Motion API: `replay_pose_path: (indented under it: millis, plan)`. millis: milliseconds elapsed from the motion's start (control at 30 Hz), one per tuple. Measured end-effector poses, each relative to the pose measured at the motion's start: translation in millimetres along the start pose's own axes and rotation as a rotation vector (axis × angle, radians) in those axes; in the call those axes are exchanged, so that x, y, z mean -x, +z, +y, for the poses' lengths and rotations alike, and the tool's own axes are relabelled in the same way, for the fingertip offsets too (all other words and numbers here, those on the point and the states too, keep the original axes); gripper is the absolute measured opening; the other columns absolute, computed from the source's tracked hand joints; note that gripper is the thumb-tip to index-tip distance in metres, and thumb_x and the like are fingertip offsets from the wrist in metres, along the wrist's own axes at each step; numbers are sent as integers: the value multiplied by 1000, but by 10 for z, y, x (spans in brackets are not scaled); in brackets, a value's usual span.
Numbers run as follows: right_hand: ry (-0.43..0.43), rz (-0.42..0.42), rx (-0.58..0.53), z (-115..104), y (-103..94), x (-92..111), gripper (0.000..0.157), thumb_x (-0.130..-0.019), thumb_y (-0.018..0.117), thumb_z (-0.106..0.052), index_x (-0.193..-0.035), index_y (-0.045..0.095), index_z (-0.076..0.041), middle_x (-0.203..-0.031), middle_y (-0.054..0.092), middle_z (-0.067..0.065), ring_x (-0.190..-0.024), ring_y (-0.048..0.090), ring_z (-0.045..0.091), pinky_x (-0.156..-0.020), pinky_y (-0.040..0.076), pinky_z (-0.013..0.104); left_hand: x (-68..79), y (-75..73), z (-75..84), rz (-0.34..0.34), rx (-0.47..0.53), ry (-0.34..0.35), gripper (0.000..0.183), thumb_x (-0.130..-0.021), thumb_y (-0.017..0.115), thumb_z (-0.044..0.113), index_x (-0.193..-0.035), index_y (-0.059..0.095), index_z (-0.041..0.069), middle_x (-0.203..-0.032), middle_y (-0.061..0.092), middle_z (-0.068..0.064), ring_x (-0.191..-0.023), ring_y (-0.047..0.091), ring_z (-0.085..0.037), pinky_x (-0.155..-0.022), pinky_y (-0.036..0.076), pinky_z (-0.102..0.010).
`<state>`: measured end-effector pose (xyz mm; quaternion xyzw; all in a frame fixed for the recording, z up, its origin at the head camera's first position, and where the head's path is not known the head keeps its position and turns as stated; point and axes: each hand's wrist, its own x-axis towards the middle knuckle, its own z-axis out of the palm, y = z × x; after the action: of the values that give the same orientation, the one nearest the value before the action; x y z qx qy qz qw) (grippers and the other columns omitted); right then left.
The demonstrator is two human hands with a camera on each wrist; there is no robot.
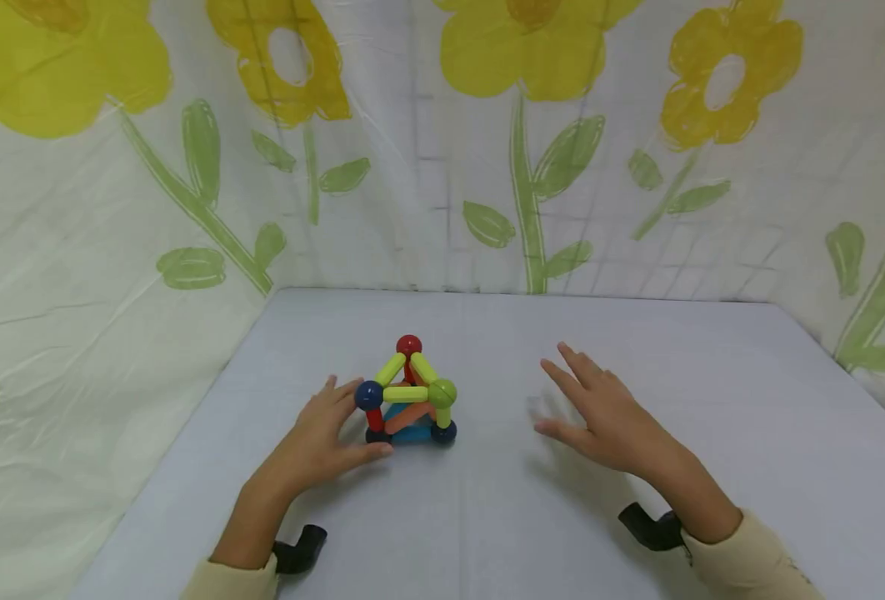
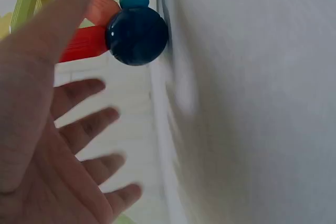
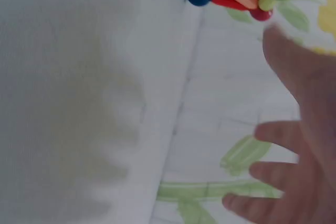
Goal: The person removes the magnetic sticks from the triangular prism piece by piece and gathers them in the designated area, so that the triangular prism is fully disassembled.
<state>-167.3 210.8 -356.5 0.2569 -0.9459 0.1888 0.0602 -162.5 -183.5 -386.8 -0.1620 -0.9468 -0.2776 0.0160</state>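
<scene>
A ball-and-stick building toy stands on the white table, left of the middle. It has a triangular top of yellow-green rods joining a red ball, a blue ball and a green ball. Red and yellow-green uprights, orange diagonals and blue base rods run down to dark balls. My left hand is beside its left side, fingers spread behind and thumb in front. In the left wrist view a dark blue ball is close to the thumb. To the right, my right hand hovers with spread fingers, holding nothing.
The white table extends on both sides of the toy. Behind it hangs a pale curtain printed with yellow flowers and green stems. A black wrist piece sticks out below the left wrist, another below the right.
</scene>
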Motion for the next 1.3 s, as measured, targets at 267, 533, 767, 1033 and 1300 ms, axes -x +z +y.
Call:
replay_pose_path:
  millis: [267,533,767,1033,1300]
  plan:
    - [-154,220,-110,-299,60,-283,23,-88,77,-8,-110,72,-10,-109,71,0,-88,70,18,-75,57,38,-67,57,41,-7,151,-15,24,-89,79,24,-105,72,7,-100,73,0,-102,67,-23,-92,52,-50]
    - [-303,70,-131,-811,125,-619,35,-88,80,-17,-121,68,-14,-116,64,-3,-94,64,12,-77,56,29,-45,58,10,7,184,-38,21,-88,79,22,-101,72,7,-94,73,2,-90,69,-18,-83,56,-41]
    - [-316,81,-105,-1047,253,-779,29,-84,84,-16,-109,71,-17,-102,56,-3,-80,58,8,-68,51,20,-54,88,-24,27,204,-33,25,-87,81,26,-101,75,6,-95,74,0,-85,70,-16,-77,58,-35]
    - [-358,205,-88,-1050,411,-833,24,-78,79,-6,-98,66,-12,-92,55,-1,-72,49,9,-61,45,19,-37,94,-19,36,201,-32,26,-86,82,29,-98,77,7,-93,75,-1,-80,70,-12,-70,57,-29]
    - [-294,214,-87,-1081,492,-843,27,-75,74,-4,-98,60,-10,-91,53,0,-70,49,9,-59,45,19,-38,78,-12,28,208,-17,26,-86,81,28,-98,77,6,-91,75,-1,-77,70,-11,-68,57,-27]
